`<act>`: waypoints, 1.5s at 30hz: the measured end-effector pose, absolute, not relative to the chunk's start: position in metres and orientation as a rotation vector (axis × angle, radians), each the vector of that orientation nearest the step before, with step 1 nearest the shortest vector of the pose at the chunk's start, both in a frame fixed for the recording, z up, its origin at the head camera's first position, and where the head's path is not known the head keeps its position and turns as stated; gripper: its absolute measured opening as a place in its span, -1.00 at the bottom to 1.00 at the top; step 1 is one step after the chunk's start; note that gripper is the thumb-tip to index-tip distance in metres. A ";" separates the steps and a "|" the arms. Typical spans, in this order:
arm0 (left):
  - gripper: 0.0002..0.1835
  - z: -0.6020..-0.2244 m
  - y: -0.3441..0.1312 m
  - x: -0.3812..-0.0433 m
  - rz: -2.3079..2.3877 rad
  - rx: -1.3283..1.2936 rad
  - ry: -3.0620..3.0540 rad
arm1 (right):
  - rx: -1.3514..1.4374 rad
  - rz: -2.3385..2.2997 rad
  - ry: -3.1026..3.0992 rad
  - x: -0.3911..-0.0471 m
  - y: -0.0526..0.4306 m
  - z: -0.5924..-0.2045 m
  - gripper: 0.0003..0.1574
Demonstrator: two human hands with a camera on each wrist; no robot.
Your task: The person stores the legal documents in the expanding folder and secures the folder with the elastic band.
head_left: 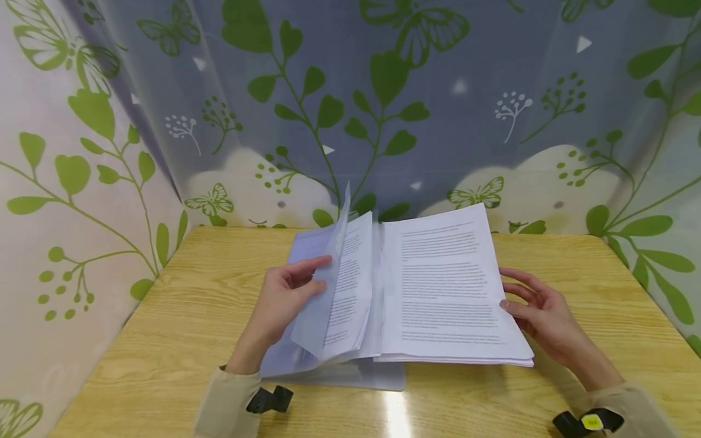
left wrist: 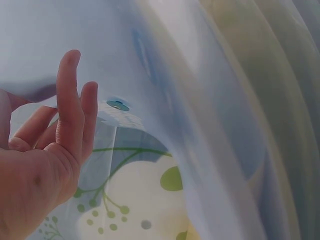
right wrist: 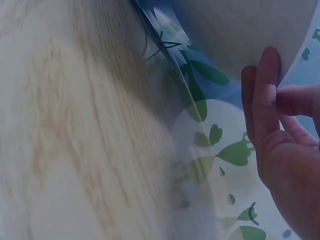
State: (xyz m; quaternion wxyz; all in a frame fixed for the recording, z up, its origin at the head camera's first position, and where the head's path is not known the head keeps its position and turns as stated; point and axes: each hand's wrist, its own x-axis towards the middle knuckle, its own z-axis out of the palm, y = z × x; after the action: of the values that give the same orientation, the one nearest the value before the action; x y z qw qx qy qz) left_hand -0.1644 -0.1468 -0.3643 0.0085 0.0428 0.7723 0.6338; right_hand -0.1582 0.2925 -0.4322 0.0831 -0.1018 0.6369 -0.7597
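A translucent plastic folder (head_left: 378, 378) lies spread on the table with printed pages inside. My left hand (head_left: 282, 298) pinches its raised clear cover sheet (head_left: 314, 322) between thumb and fingers. Behind that sheet, a few printed pages (head_left: 353, 274) stand tilted up near the middle. A thicker stack of printed pages (head_left: 443, 280) is spread to the right. My right hand (head_left: 550, 319) pinches the outer edge of this stack, thumb on top and fingers beneath. In the left wrist view, a small teal snap button (left wrist: 118, 105) shows on the plastic beyond the fingers.
The wooden table (head_left: 602, 286) extends on both sides of the folder. Curtains printed with leaves and butterflies (head_left: 471, 121) hang at the back and along both sides. Each wrist wears a black strap-mounted camera (head_left: 270, 399).
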 end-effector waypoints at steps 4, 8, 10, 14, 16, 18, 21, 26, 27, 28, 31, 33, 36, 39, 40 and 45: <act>-0.55 -0.365 -0.147 -0.164 1.981 0.129 2.410 | -0.282 -2.266 1.916 -0.159 0.290 -0.433 -0.32; -0.54 -0.365 -0.146 -0.164 1.978 0.121 2.411 | -0.277 -2.265 1.926 -0.160 0.287 -0.433 -0.31; -0.54 -0.365 -0.146 -0.164 1.978 0.123 2.414 | -0.283 -2.262 1.928 -0.160 0.286 -0.433 -0.31; -0.55 -0.365 -0.147 -0.165 1.981 0.128 2.413 | -0.290 -2.248 1.936 -0.162 0.282 -0.432 -0.32; -0.55 -0.365 -0.147 -0.165 1.982 0.129 2.413 | -0.290 -2.248 1.932 -0.163 0.279 -0.431 -0.32; -0.55 -0.365 -0.147 -0.165 1.982 0.127 2.413 | -0.293 -2.250 1.923 -0.164 0.277 -0.430 -0.33; -0.55 -0.364 -0.146 -0.165 1.981 0.128 2.416 | -0.304 -2.266 1.893 -0.166 0.273 -0.430 -0.34; -0.55 -0.364 -0.146 -0.165 1.978 0.132 2.422 | -0.300 -2.266 1.882 -0.167 0.267 -0.430 -0.34; -0.55 -0.364 -0.146 -0.165 1.978 0.133 2.422 | -0.296 -2.261 1.887 -0.167 0.266 -0.430 -0.34; -0.55 -0.364 -0.146 -0.165 1.979 0.133 2.421 | -0.290 -2.259 1.891 -0.167 0.264 -0.430 -0.34; -0.55 -0.364 -0.146 -0.164 1.984 0.131 2.417 | -0.280 -2.248 1.915 -0.168 0.261 -0.429 -0.34; -0.55 -0.364 -0.147 -0.164 1.987 0.129 2.414 | -0.279 -2.248 1.921 -0.168 0.259 -0.429 -0.35; -0.55 -0.364 -0.147 -0.164 1.988 0.126 2.412 | -0.284 -2.255 1.918 -0.168 0.257 -0.430 -0.36; -0.56 -0.364 -0.147 -0.164 1.989 0.123 2.413 | -0.293 -2.265 1.905 -0.168 0.256 -0.430 -0.36; -0.56 -0.364 -0.147 -0.164 1.991 0.122 2.413 | -0.297 -2.267 1.904 -0.168 0.255 -0.431 -0.36; -0.56 -0.363 -0.146 -0.164 2.007 0.106 2.413 | -0.313 -2.253 1.916 -0.167 0.254 -0.431 -0.36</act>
State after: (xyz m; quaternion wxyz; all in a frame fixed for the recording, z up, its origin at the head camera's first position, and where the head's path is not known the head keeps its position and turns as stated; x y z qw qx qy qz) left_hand -0.1645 -0.1465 -0.3633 0.0009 0.0336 0.7684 0.6390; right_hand -0.1667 0.2539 -0.4312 0.0837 -0.1048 0.6420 -0.7549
